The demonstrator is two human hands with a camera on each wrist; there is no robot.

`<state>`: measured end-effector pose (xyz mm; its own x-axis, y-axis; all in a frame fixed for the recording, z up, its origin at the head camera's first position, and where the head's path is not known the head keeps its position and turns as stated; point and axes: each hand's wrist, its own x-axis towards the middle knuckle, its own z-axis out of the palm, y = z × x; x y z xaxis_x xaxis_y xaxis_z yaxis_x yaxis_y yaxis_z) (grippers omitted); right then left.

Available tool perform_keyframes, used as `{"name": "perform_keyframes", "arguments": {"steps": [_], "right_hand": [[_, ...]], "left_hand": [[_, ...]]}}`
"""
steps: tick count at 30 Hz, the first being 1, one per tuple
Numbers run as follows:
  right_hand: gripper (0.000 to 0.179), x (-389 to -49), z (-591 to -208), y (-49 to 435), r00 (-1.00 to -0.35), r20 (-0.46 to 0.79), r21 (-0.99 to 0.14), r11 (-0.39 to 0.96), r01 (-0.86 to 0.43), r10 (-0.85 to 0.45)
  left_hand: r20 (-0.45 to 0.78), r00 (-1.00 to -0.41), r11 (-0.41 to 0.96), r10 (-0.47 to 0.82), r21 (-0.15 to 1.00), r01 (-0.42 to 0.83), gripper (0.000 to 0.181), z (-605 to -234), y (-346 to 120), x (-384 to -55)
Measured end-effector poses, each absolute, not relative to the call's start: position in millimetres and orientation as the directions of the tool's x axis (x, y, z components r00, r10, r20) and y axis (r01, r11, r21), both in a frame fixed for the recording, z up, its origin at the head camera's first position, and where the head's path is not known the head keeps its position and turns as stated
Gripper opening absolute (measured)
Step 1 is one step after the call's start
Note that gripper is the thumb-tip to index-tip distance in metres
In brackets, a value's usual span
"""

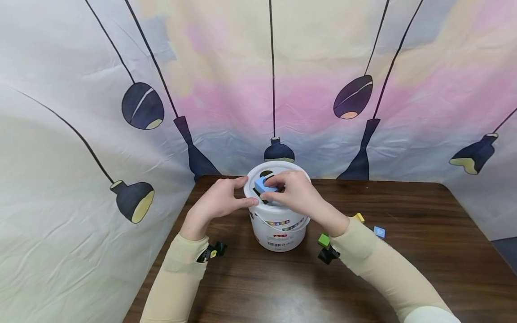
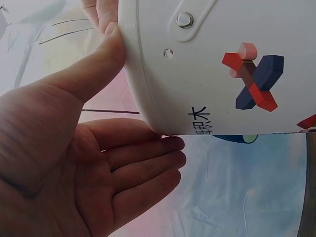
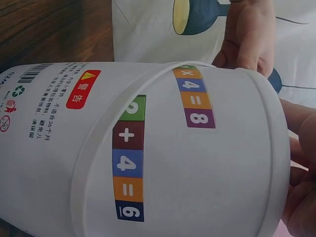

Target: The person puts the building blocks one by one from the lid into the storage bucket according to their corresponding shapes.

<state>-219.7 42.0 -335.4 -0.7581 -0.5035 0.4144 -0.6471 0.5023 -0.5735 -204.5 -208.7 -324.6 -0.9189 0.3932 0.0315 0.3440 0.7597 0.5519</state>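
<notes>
A white bucket point(image 1: 278, 240) with a carrying handle and printed number tiles stands near the table's back edge. Its white lid point(image 1: 251, 179) has dark cut-out holes. My right hand point(image 1: 296, 190) pinches a light blue block point(image 1: 261, 185) between thumb and fingers, right over the holes. In the right wrist view the bucket's rim partly covers that hand and hides the block. At the left of the rim is my left hand point(image 1: 220, 199), fingers stretched out, thumb touching the rim. The left wrist view shows its fingers point(image 2: 148, 170) straight against the bucket's edge.
Right of the bucket, a green block point(image 1: 324, 240), a yellow block point(image 1: 358, 218) and a blue block point(image 1: 379, 232) with a white mark lie on the dark wooden table point(image 1: 420, 260), beside my right forearm. A cloth printed with hanging lamps point(image 1: 242, 89) rises behind the table.
</notes>
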Motion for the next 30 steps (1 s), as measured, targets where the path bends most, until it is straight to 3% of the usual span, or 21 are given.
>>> {"name": "perform_keyframes", "arguments": {"steps": [13,24,30], "right_hand": [[0.026,-224.3,-334.4,54.4,-0.743,0.328,-0.655,0.426,-0.624,-0.584],[0.027,-230.2,-337.8,51.1,-0.679,0.387,-0.598,0.391,-0.699,-0.624],[0.026,-230.4,-338.7,50.6,-0.679,0.393,-0.589,0.397,-0.704,-0.62]], "left_hand": [[0.044,-0.919,0.761,0.391,0.546,0.35,0.084,-325.6,-207.6,-204.3],[0.036,-0.921,0.766,0.388,0.543,0.344,0.085,-323.8,-207.7,-204.2],[0.032,-0.923,0.772,0.384,0.537,0.339,0.086,-323.7,-207.1,-204.4]]}}
